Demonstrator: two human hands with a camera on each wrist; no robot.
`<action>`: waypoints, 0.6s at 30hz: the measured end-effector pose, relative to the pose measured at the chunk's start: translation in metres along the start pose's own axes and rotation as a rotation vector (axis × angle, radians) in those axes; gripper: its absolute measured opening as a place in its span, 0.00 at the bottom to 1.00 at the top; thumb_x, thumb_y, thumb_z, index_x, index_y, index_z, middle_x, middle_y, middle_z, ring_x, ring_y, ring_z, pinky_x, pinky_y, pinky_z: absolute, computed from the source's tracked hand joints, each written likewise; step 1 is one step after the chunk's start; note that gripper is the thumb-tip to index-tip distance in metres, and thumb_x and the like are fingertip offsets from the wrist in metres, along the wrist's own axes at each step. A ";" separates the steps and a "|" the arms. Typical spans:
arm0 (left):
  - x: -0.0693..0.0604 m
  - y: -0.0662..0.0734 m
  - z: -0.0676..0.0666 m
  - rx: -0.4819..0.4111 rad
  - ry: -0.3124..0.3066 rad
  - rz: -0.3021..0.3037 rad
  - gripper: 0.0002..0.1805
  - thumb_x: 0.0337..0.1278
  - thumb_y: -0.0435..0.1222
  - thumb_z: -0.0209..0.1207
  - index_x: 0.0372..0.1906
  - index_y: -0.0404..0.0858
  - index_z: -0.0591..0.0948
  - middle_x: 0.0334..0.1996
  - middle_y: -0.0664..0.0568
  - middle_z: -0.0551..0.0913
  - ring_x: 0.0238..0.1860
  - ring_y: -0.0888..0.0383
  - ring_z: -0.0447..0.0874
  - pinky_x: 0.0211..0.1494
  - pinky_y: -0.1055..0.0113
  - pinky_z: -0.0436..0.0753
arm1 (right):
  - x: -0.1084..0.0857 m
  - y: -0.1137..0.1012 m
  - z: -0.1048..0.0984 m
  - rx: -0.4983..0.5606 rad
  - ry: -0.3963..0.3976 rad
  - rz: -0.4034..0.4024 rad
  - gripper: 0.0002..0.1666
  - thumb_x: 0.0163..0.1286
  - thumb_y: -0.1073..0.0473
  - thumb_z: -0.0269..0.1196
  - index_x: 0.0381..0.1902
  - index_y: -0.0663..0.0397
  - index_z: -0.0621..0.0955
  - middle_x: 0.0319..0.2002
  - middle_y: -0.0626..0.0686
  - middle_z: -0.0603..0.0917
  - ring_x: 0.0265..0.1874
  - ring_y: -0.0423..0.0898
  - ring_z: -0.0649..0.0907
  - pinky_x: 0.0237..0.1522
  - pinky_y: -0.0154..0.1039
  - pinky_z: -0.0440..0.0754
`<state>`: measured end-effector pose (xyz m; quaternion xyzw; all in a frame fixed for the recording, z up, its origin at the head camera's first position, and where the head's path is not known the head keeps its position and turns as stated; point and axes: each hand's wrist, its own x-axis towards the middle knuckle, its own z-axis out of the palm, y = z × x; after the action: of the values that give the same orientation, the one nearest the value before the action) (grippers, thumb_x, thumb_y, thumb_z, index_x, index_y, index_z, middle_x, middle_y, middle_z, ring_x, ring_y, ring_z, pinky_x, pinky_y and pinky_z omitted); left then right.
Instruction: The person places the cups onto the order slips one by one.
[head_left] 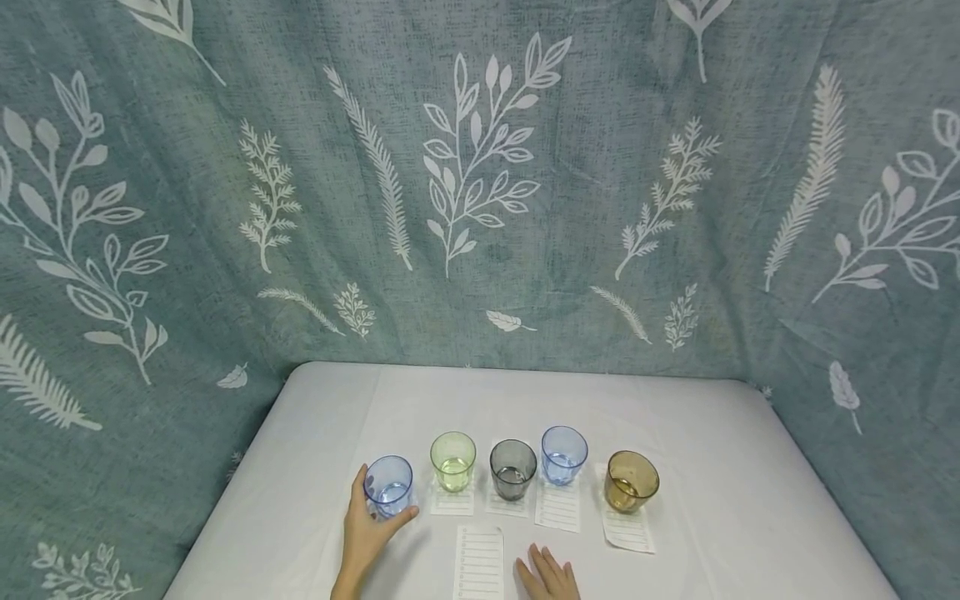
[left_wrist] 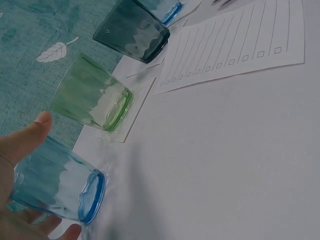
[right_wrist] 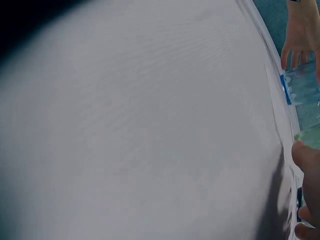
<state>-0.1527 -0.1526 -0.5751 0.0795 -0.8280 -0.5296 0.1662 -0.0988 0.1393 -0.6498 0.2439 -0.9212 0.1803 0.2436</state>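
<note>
At the left of the row, my left hand (head_left: 365,535) holds a blue glass (head_left: 388,485), thumb on the near side and fingers round the far side. In the left wrist view this blue glass (left_wrist: 60,180) stands upright on the table, fingertips (left_wrist: 70,232) curling past its side. Right of it stand a green glass (head_left: 453,463), a grey glass (head_left: 513,472), a second blue glass (head_left: 564,457) and an amber glass (head_left: 631,483). My right hand (head_left: 551,575) is near the front of the table with its fingers extended, holding nothing.
Lined paper slips lie under or in front of the green, grey, second blue and amber glasses. A larger lined checklist sheet (head_left: 480,562) lies between my hands. The table has a white cloth (head_left: 712,467); a leaf-patterned green curtain (head_left: 570,208) hangs behind and at both sides.
</note>
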 end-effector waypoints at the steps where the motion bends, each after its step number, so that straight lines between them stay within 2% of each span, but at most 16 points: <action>1: 0.000 0.000 0.000 -0.001 -0.001 0.000 0.59 0.30 0.38 0.76 0.68 0.26 0.54 0.64 0.25 0.61 0.63 0.29 0.60 0.63 0.35 0.62 | 0.003 -0.002 0.001 -0.001 0.021 -0.010 0.36 0.58 0.27 0.56 0.47 0.51 0.80 0.54 0.53 0.80 0.49 0.54 0.76 0.37 0.62 0.77; 4: 0.000 0.000 0.000 0.000 -0.003 0.002 0.58 0.31 0.37 0.76 0.68 0.24 0.53 0.63 0.23 0.61 0.62 0.28 0.62 0.60 0.35 0.66 | 0.010 -0.011 0.004 -0.035 0.035 -0.033 0.40 0.59 0.23 0.48 0.50 0.47 0.78 0.59 0.48 0.76 0.50 0.55 0.75 0.38 0.63 0.77; 8: -0.001 0.000 0.000 -0.001 -0.005 -0.003 0.57 0.33 0.35 0.75 0.68 0.23 0.52 0.62 0.22 0.62 0.60 0.27 0.64 0.55 0.37 0.72 | 0.015 -0.020 0.006 -0.074 -0.042 -0.032 0.40 0.57 0.22 0.51 0.49 0.46 0.81 0.57 0.50 0.77 0.54 0.55 0.73 0.42 0.64 0.75; 11: -0.001 -0.001 0.000 -0.004 -0.006 -0.005 0.56 0.34 0.34 0.75 0.68 0.23 0.53 0.61 0.22 0.62 0.59 0.27 0.65 0.53 0.38 0.75 | 0.016 -0.023 0.008 -0.093 -0.075 -0.027 0.39 0.56 0.23 0.53 0.47 0.47 0.83 0.55 0.52 0.78 0.67 0.46 0.63 0.43 0.63 0.74; 14: -0.001 -0.003 0.001 -0.011 -0.006 -0.005 0.56 0.34 0.35 0.74 0.68 0.23 0.53 0.61 0.22 0.62 0.59 0.27 0.66 0.52 0.39 0.76 | 0.016 -0.024 0.010 -0.122 -0.056 -0.036 0.39 0.58 0.23 0.50 0.46 0.46 0.83 0.54 0.52 0.79 0.69 0.39 0.56 0.44 0.61 0.74; 16: -0.001 -0.002 0.000 -0.010 -0.006 -0.002 0.56 0.34 0.35 0.74 0.67 0.22 0.53 0.61 0.22 0.62 0.58 0.27 0.66 0.52 0.39 0.76 | 0.017 -0.026 0.011 -0.128 -0.042 -0.044 0.39 0.58 0.23 0.50 0.45 0.47 0.83 0.53 0.53 0.80 0.67 0.42 0.61 0.44 0.60 0.74; 17: -0.001 -0.002 0.000 -0.009 -0.006 -0.001 0.56 0.34 0.35 0.74 0.67 0.22 0.53 0.61 0.22 0.62 0.58 0.27 0.66 0.52 0.39 0.76 | 0.018 -0.026 0.011 -0.118 -0.041 -0.042 0.39 0.58 0.23 0.50 0.45 0.47 0.84 0.53 0.54 0.80 0.63 0.46 0.66 0.51 0.61 0.72; 18: -0.002 -0.002 0.000 -0.010 -0.006 -0.004 0.56 0.34 0.35 0.74 0.67 0.22 0.53 0.61 0.22 0.62 0.59 0.27 0.66 0.52 0.39 0.76 | 0.018 -0.027 0.011 -0.124 -0.035 -0.048 0.39 0.58 0.23 0.50 0.44 0.48 0.84 0.52 0.54 0.80 0.58 0.50 0.70 0.51 0.61 0.72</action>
<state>-0.1513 -0.1531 -0.5777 0.0786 -0.8256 -0.5343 0.1632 -0.1020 0.1053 -0.6431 0.2536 -0.9286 0.1128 0.2462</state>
